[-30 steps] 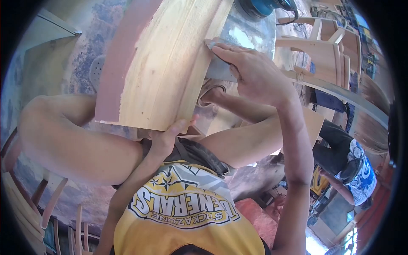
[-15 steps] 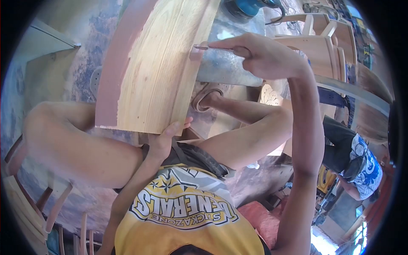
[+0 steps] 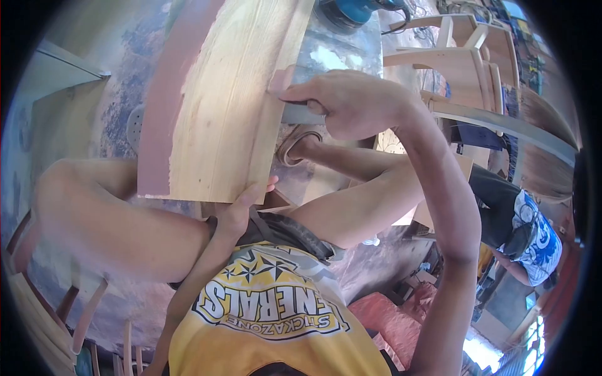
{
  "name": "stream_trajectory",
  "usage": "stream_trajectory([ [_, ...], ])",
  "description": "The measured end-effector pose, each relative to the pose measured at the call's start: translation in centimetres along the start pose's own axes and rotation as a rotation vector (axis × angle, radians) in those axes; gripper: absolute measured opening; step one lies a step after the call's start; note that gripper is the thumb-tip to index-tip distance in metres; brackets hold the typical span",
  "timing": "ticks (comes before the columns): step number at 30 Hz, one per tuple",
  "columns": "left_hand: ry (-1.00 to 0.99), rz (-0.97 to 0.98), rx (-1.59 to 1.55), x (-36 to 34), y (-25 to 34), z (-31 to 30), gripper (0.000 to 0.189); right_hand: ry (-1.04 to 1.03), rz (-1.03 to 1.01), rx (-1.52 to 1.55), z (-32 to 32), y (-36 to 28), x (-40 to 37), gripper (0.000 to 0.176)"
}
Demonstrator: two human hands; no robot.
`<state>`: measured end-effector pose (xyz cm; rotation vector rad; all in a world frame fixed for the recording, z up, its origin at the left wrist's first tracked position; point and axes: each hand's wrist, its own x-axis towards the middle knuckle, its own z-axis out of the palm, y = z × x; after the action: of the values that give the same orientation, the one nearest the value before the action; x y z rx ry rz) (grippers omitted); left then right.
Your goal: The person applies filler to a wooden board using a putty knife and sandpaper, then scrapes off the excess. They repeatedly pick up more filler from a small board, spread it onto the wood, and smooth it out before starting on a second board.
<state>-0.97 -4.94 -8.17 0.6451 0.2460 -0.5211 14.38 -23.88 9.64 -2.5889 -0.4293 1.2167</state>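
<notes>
Seated person, curved wooden board (image 3: 232, 113) running lengthwise away from the lap, between the bent legs. A reddish-brown band (image 3: 164, 106) covers the board's left side; the rest is bare pale wood.

Left hand (image 3: 241, 210): clamped on the board's near end, fingers curled up over the edge, steadying it.

Right hand (image 3: 348, 103): closed in a pinch on a thin flat tool (image 3: 280, 80), whose pinkish tip is pressed to the board's right edge, about halfway along. It may be a scraper blade or a strip of abrasive; the view is too distorted to say which.

Surroundings: blue sander (image 3: 351, 9) beyond the board's far end, on the floor. Bare wooden chair frames (image 3: 464, 56) stand to the upper right. Another person (image 3: 530, 235) in a blue-and-white shirt crouches at the right, well apart.
</notes>
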Motion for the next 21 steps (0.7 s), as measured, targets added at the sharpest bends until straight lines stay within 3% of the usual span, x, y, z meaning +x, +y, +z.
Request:
stream_trajectory([
  [4, 0.013, -0.033, 0.043, -0.3, 0.0, -0.4, 0.041, -0.075, -0.119, 0.054, -0.2, 0.1, -0.7, 0.079],
  [6, 0.005, -0.036, 0.091, 0.0, 0.2, -0.3, 0.041, -0.075, -0.071, 0.033, -2.0, 0.3, -1.1, 0.08],
  [9, -0.009, -0.047, 0.029, -0.2, -0.2, -0.7, 0.042, 0.4, -0.078, 0.096, -3.8, 3.5, -0.9, 0.08],
  [12, -0.025, -0.016, 0.044, 0.1, -0.1, -0.5, 0.044, 0.481, 0.008, 0.17, -4.5, 8.1, 2.1, 0.078],
  [19, 0.015, -0.034, 0.097, 0.1, -0.2, -0.7, 0.047, 0.483, 0.079, 0.013, -4.5, 8.4, 4.6, 0.07],
  [21, -0.023, -0.022, 0.112, 0.1, 0.1, -0.5, 0.047, 0.4, 0.109, -0.019, -4.6, 7.7, 4.7, 0.079],
])
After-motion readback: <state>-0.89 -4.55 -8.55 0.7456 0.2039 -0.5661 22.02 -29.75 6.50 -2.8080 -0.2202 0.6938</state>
